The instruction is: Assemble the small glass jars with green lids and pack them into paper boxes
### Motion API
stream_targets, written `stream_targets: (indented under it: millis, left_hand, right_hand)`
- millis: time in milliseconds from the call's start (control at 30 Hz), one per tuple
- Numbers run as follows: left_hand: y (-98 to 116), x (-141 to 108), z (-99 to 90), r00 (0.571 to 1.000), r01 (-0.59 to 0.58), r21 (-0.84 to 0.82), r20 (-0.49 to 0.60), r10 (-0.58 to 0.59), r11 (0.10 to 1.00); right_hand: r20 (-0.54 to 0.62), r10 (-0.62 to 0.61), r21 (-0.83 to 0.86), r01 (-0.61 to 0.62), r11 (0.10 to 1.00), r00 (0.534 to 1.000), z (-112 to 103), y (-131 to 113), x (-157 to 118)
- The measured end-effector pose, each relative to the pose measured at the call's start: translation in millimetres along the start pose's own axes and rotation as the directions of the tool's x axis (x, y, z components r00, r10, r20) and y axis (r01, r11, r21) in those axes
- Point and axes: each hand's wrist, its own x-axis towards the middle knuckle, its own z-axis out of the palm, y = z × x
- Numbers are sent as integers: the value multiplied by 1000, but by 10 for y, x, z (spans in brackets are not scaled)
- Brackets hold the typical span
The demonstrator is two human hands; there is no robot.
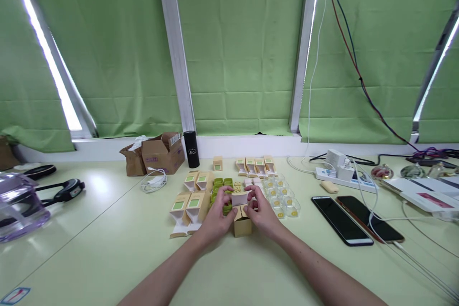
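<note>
A small kraft-coloured box point(243, 227) stands on the table between my hands, its upper flap raised. My left hand point(219, 213) is curled round the box's left side, and my right hand point(262, 210) holds its right side near the flap. To the left are open kraft boxes point(194, 203) with green labels. Green pieces point(223, 182) lie partly hidden behind my left hand. Clear plastic cups point(281, 193) with yellow centres stand in rows to the right. Behind my hands are small pale yellow pieces point(237, 185), and more open boxes point(256, 166) form a row.
Two phones point(342, 220) point(371, 217) and a power strip point(346, 179) with white cables lie right. A cardboard box point(163, 153), a black cylinder point(191, 149) and a coiled cable point(154, 180) are at back left. A clear purple container point(19, 205) stands far left.
</note>
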Motion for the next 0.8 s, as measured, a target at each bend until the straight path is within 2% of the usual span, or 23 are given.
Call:
stream_targets:
  millis: [100,267,433,667,800]
  left_hand:
    - [1,3,-9,999,21,-15,40,-20,1000]
    - [-25,23,-18,999,-41,45,9,41,998]
    - [-5,33,-11,999,-44,16,33,43,999]
    - [24,32,-5,999,-35,-24,32,36,999]
    - [32,34,4,999,-34,-46,39,36,998]
  right_hand:
    - [-2,-6,-10,6,1000,1000,2,11,5]
    - [-15,-20,-11,19,1000,1000,11,34,14]
    - [-33,-54,-1,54,999,998,-12,10,22]
    - [-116,-217,-92,207,974,969,-90,-151,-17]
    - [-103,-319,-176,298,938,942,-117,-235,-56]
